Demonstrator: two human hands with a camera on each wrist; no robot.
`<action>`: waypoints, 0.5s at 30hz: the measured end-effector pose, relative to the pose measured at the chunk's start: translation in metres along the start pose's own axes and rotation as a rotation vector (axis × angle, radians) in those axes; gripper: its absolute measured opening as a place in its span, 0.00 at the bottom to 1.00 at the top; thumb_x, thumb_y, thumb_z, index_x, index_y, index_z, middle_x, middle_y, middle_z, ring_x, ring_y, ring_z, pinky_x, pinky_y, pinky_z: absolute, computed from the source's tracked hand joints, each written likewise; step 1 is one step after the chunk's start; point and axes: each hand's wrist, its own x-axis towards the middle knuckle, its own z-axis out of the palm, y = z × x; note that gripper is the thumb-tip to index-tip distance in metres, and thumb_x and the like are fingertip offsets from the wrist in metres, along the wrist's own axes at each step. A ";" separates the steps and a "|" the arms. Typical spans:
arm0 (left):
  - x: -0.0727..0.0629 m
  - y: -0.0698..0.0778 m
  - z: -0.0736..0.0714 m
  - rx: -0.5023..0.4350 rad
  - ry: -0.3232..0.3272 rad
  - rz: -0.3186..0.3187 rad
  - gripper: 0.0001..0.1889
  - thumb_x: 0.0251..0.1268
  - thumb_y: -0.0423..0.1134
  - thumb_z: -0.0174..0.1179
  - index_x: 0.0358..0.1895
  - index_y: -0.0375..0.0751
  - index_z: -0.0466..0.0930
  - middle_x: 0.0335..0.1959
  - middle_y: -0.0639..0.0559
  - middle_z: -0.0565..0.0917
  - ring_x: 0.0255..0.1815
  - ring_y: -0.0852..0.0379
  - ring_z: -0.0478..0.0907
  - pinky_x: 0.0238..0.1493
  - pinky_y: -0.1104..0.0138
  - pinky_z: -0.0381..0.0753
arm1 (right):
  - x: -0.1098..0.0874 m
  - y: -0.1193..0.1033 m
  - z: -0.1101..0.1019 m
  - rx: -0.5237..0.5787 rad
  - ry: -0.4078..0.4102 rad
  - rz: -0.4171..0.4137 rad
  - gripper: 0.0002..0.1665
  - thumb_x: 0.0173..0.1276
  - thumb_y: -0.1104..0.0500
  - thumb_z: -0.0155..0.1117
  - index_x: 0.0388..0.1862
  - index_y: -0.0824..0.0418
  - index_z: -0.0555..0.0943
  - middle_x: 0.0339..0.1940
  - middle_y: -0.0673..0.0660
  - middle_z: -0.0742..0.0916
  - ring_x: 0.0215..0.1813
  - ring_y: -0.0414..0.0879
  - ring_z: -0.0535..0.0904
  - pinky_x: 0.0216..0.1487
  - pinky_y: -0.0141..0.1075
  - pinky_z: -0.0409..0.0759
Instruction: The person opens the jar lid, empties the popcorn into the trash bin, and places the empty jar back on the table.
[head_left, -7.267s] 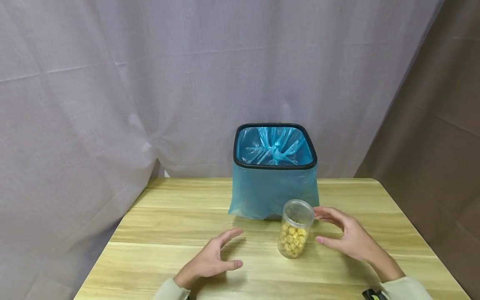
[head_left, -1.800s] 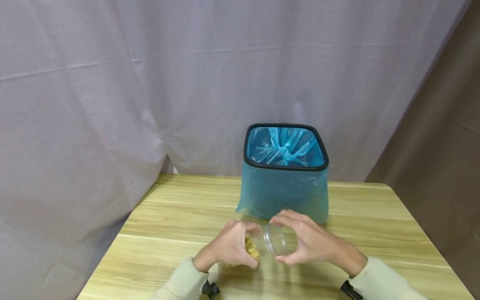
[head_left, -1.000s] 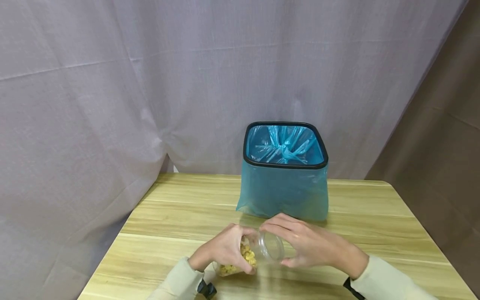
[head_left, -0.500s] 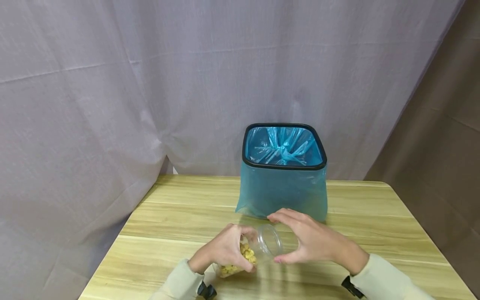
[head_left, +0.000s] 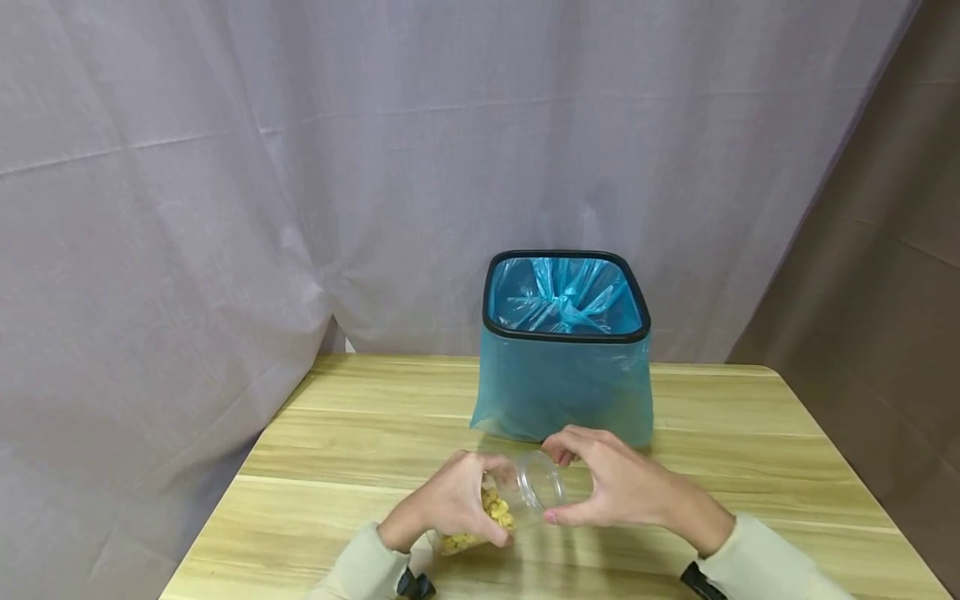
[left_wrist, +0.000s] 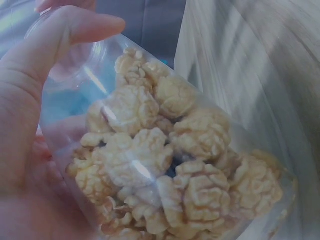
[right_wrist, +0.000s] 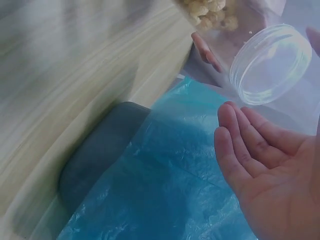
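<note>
A clear plastic jar (head_left: 497,507) of yellow popcorn (left_wrist: 135,155) is tilted toward the right, and my left hand (head_left: 453,496) grips its side with fingers and thumb curled round it. On the jar's mouth sits a clear, ridged screw lid (right_wrist: 272,65). My right hand (head_left: 622,483) is spread about the lid. In the right wrist view its fingers (right_wrist: 260,142) stand a little apart from the rim. The thumb is near the lid's other side; whether it touches cannot be made out.
Behind the hands, a bin with a black rim (head_left: 566,337) and a blue liner bag (head_left: 562,387) stands on the wooden table (head_left: 375,417). Grey cloth (head_left: 375,167) hangs behind the table, and a brown cloth (head_left: 862,275) at the right.
From standing upright on the table, the jar has come into my left hand, tilted. Lately the right hand has closed on the lid and loosened again, while the left has stayed nearly still.
</note>
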 end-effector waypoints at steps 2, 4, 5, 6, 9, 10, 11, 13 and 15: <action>0.000 0.001 0.000 0.013 0.003 -0.004 0.27 0.37 0.41 0.81 0.49 0.48 0.86 0.43 0.52 0.91 0.44 0.59 0.86 0.45 0.77 0.81 | 0.001 0.000 0.001 0.006 -0.006 0.010 0.39 0.58 0.35 0.81 0.58 0.57 0.82 0.46 0.45 0.87 0.49 0.40 0.84 0.51 0.36 0.86; 0.001 0.001 0.000 0.021 0.005 -0.004 0.28 0.37 0.41 0.81 0.49 0.47 0.86 0.43 0.50 0.91 0.44 0.59 0.86 0.45 0.77 0.81 | 0.001 0.000 0.003 0.010 -0.008 0.015 0.37 0.58 0.33 0.80 0.57 0.55 0.82 0.46 0.43 0.86 0.48 0.37 0.83 0.50 0.35 0.86; 0.001 0.001 0.001 0.024 0.006 -0.003 0.28 0.37 0.41 0.81 0.49 0.47 0.86 0.43 0.51 0.91 0.44 0.59 0.86 0.46 0.77 0.81 | 0.001 0.000 0.003 0.010 -0.007 0.014 0.37 0.58 0.33 0.80 0.56 0.54 0.82 0.45 0.42 0.85 0.48 0.36 0.82 0.50 0.35 0.86; 0.001 0.002 0.001 0.023 0.006 -0.004 0.28 0.37 0.41 0.81 0.49 0.47 0.86 0.43 0.51 0.91 0.45 0.59 0.86 0.47 0.77 0.81 | 0.001 0.000 0.004 0.010 -0.005 0.012 0.36 0.58 0.33 0.80 0.56 0.53 0.82 0.45 0.40 0.85 0.47 0.35 0.82 0.50 0.34 0.86; 0.001 0.001 0.001 0.020 0.007 0.000 0.28 0.37 0.40 0.81 0.49 0.47 0.86 0.43 0.55 0.90 0.46 0.58 0.87 0.49 0.76 0.82 | 0.001 0.000 0.005 0.006 0.003 -0.004 0.35 0.57 0.34 0.81 0.55 0.51 0.81 0.44 0.38 0.83 0.47 0.34 0.81 0.49 0.33 0.85; 0.001 0.001 0.001 0.018 0.005 0.002 0.27 0.37 0.40 0.81 0.49 0.47 0.86 0.43 0.56 0.90 0.46 0.57 0.87 0.50 0.75 0.82 | 0.001 0.000 0.005 0.004 0.008 -0.014 0.34 0.57 0.35 0.81 0.55 0.51 0.81 0.44 0.37 0.83 0.47 0.34 0.81 0.49 0.33 0.86; 0.001 0.001 0.002 0.016 0.004 0.004 0.27 0.37 0.40 0.81 0.49 0.47 0.86 0.43 0.57 0.89 0.47 0.57 0.86 0.50 0.75 0.82 | 0.000 0.001 0.005 0.002 0.012 -0.023 0.34 0.57 0.36 0.82 0.55 0.50 0.81 0.44 0.37 0.83 0.47 0.34 0.81 0.50 0.33 0.86; 0.001 0.001 0.002 0.018 0.001 0.011 0.27 0.37 0.41 0.80 0.49 0.47 0.86 0.43 0.59 0.89 0.47 0.57 0.86 0.50 0.75 0.82 | 0.000 0.001 0.005 -0.006 0.018 -0.048 0.34 0.56 0.38 0.83 0.56 0.50 0.81 0.44 0.37 0.83 0.48 0.34 0.81 0.50 0.33 0.86; 0.001 0.000 0.002 0.019 -0.001 0.018 0.27 0.37 0.40 0.80 0.49 0.47 0.86 0.43 0.58 0.89 0.47 0.57 0.86 0.50 0.75 0.82 | -0.001 0.001 0.004 -0.014 0.021 -0.076 0.35 0.55 0.40 0.84 0.57 0.50 0.80 0.45 0.37 0.82 0.48 0.35 0.82 0.51 0.34 0.86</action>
